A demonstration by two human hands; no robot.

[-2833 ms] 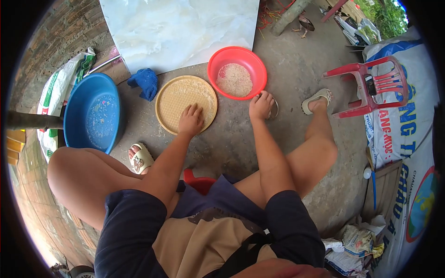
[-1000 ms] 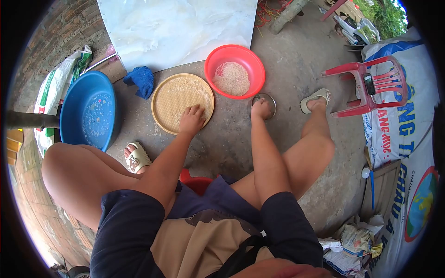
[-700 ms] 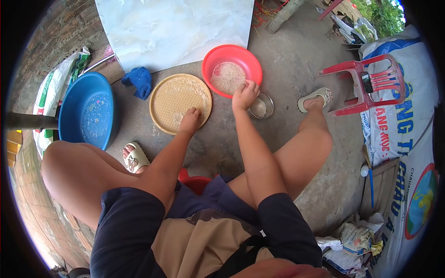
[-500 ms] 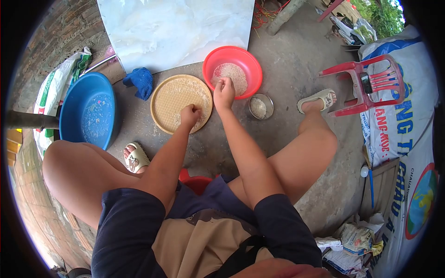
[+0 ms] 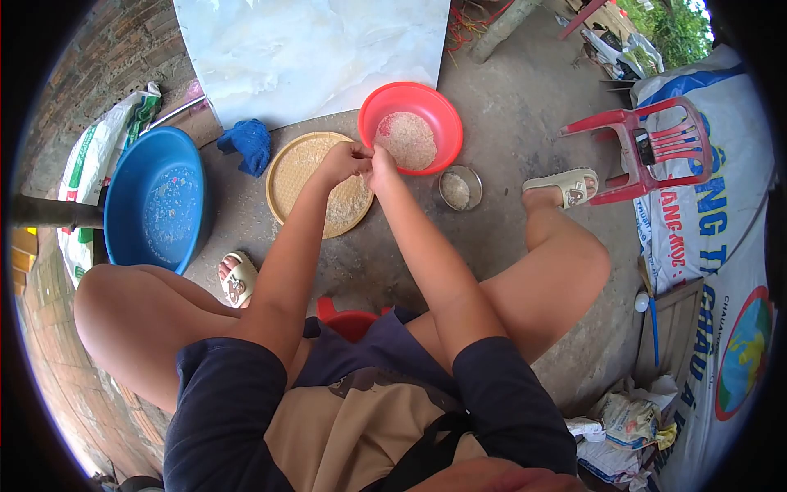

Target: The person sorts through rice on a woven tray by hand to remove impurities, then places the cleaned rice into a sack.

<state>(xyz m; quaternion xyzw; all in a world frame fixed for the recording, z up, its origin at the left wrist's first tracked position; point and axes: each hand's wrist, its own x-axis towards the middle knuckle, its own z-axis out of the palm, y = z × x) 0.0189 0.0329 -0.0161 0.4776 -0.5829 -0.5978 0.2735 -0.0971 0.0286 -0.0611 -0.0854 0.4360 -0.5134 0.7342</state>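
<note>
My left hand point(image 5: 343, 163) is over the right part of a round woven tray point(image 5: 287, 184), its fingers closed together. It meets my right hand point(image 5: 379, 169) at the gap between the tray and a red basin point(image 5: 449, 123). My right hand's fingers are also closed, close to the basin's near left rim. What either hand pinches is too small to make out. Pale grains point(image 5: 407, 139) lie in the basin, and more are scattered on the tray. A small metal bowl point(image 5: 461, 190) with pale grains stands right of my right hand.
A blue basin point(image 5: 154, 205) with pale bits stands at the left, and a blue cloth point(image 5: 246, 146) lies near the tray. A marbled white board point(image 5: 311, 57) is beyond. At the right are a red plastic chair point(image 5: 627, 148) and large printed sacks point(image 5: 705, 197).
My left hand has moved up and right from the tray's lower part to meet my right hand. My right hand has shifted slightly left and down, away from the red basin. The right foot has turned.
</note>
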